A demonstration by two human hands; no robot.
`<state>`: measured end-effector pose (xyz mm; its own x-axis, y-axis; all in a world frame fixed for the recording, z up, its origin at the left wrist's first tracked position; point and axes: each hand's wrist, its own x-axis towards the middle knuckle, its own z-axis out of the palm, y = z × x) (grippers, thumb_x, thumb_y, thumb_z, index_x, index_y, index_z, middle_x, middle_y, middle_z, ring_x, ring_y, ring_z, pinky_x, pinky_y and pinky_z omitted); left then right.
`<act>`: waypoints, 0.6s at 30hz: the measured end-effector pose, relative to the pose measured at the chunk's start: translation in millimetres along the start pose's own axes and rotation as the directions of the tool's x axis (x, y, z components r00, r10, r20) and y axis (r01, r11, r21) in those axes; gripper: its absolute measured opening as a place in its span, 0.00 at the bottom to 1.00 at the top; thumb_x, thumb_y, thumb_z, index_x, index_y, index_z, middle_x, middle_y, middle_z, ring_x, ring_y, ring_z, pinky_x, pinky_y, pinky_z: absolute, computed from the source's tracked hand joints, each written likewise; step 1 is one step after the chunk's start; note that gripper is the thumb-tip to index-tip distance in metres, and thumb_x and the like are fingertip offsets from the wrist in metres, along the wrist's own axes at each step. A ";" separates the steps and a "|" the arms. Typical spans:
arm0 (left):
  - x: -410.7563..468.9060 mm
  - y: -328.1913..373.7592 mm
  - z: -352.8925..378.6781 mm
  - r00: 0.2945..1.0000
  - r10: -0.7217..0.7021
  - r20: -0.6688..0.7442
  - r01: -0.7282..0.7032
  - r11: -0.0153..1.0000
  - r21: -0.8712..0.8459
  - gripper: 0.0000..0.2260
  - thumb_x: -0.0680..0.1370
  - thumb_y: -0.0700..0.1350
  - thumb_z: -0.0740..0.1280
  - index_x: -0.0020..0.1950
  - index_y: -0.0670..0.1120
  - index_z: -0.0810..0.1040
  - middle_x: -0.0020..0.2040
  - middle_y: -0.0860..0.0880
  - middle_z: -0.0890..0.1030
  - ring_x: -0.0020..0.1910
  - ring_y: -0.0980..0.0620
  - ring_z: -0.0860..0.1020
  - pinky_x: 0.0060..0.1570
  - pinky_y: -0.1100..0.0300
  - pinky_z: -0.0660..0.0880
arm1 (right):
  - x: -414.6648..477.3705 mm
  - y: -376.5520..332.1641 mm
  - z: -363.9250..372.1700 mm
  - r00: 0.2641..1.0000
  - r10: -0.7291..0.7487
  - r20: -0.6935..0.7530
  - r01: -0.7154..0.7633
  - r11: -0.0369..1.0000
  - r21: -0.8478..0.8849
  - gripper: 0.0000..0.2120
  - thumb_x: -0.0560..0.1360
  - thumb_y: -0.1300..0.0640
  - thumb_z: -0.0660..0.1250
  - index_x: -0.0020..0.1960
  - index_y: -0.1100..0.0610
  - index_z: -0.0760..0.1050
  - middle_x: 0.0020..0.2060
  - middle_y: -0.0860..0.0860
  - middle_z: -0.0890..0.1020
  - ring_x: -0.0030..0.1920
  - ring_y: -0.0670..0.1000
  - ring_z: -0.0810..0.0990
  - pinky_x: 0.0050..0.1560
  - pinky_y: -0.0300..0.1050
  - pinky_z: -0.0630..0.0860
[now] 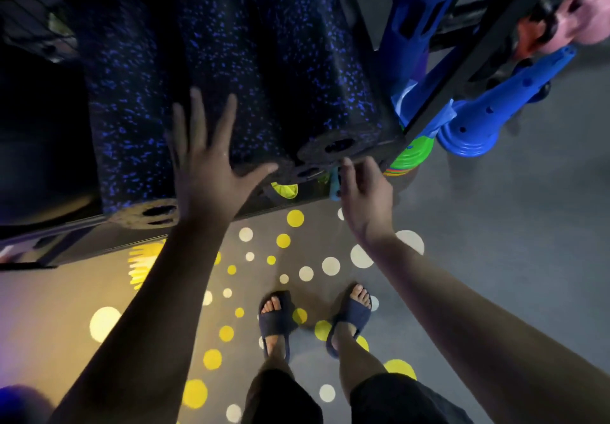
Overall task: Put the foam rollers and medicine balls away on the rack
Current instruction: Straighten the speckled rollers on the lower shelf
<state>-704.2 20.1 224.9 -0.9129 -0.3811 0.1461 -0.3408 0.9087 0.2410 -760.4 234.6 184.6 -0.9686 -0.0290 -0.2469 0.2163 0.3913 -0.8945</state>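
Observation:
Three black foam rollers with blue speckles lie side by side on the top shelf of a dark rack: a left roller, a middle roller and a right roller. My left hand lies flat with spread fingers on the near end of the middle roller. My right hand hovers just below the round end face of the right roller, fingertips touching its rim, holding nothing. No medicine ball is visible.
Blue cones and green discs hang on the rack's right side. A black frame bar runs diagonally there. Below is a grey floor with yellow and white dots. My sandalled feet stand close to the rack. Another person is at top right.

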 end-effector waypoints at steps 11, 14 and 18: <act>16.2 -25.4 8.7 0.970 -0.016 0.243 0.021 1.000 -0.020 0.44 0.78 0.41 0.69 0.80 0.66 0.43 0.83 0.39 0.46 0.64 0.31 0.76 0.51 0.44 0.79 | -16.1 0.3 56.7 0.998 -0.064 0.004 0.064 0.992 -0.112 0.09 0.80 0.49 0.60 0.49 0.55 0.74 0.40 0.53 0.83 0.45 0.61 0.82 0.46 0.56 0.79; 16.6 -37.5 3.1 0.963 0.009 0.270 -0.021 0.999 0.041 0.43 0.78 0.45 0.70 0.80 0.68 0.43 0.83 0.40 0.49 0.64 0.34 0.76 0.49 0.45 0.79 | -21.8 3.9 65.3 0.999 -0.036 -0.004 0.035 0.984 -0.173 0.10 0.78 0.50 0.59 0.49 0.55 0.74 0.44 0.56 0.84 0.47 0.63 0.81 0.47 0.53 0.78; 27.9 -55.8 0.1 0.956 0.109 0.273 -0.147 0.982 0.121 0.43 0.77 0.54 0.72 0.80 0.66 0.44 0.81 0.38 0.56 0.77 0.37 0.62 0.69 0.40 0.70 | -35.2 10.5 95.9 0.992 0.083 0.092 -0.055 0.960 -0.275 0.10 0.79 0.54 0.59 0.49 0.59 0.76 0.44 0.59 0.84 0.48 0.63 0.80 0.43 0.49 0.73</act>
<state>-710.7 -41.1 215.4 -0.9711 -0.2184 -0.0958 -0.2276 0.9687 0.0986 -712.3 151.5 148.1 -0.9319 -0.0812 -0.3536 0.2268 0.6303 -0.7425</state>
